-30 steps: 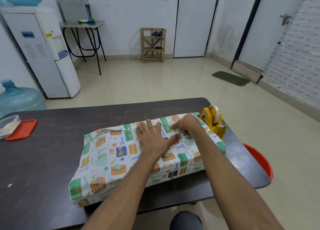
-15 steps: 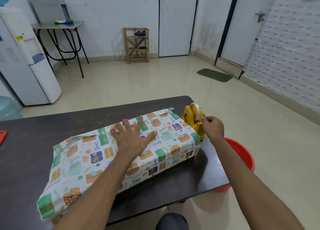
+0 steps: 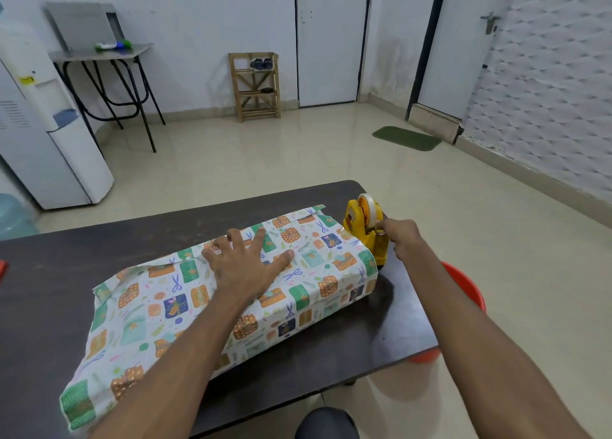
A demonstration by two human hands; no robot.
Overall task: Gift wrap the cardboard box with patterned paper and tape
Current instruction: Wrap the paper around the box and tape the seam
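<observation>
The box lies on the dark table (image 3: 334,352), covered all over by white patterned paper (image 3: 311,273) printed with gifts and scissors; no cardboard shows. My left hand (image 3: 245,263) presses flat on the paper's top, fingers spread, near the overlapping seam. A yellow tape dispenser (image 3: 366,230) with a roll of clear tape stands at the box's right end. My right hand (image 3: 400,236) is at the dispenser's front and pinches the tape end there.
A red tub (image 3: 463,293) stands on the floor beside the table's right edge. A red lid (image 3: 2,268) shows at the table's far left. A water dispenser (image 3: 49,134), a folding table (image 3: 102,54) and a wooden rack (image 3: 256,87) stand by the far wall.
My right hand left the paper seam, reached right to the tape dispenser and now pinches the tape end. My left hand stayed pressed on the paper. The camera view turned right.
</observation>
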